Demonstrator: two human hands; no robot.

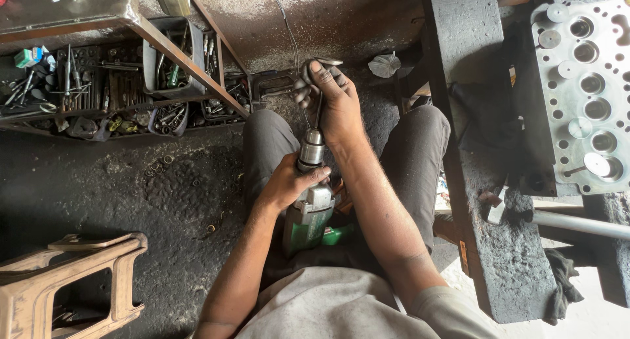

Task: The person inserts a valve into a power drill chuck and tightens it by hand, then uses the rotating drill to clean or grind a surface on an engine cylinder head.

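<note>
I sit on a dark oily floor with a green and grey electric drill [308,217] resting between my knees, its silver chuck [311,148] pointing away from me. My left hand [285,181] wraps around the drill's neck just below the chuck. My right hand [335,96] reaches past the chuck and grips a round-headed metal valve [316,76], whose thin stem runs down into the chuck. The valve head is partly hidden by my fingers.
A rusty metal rack [177,53] of trays with tools and small parts stands at the upper left. A grey cylinder head [584,96] with several valves lies on a dark bench [485,181] at right. A worn plastic stool [72,280] sits lower left. A cable [289,30] runs away.
</note>
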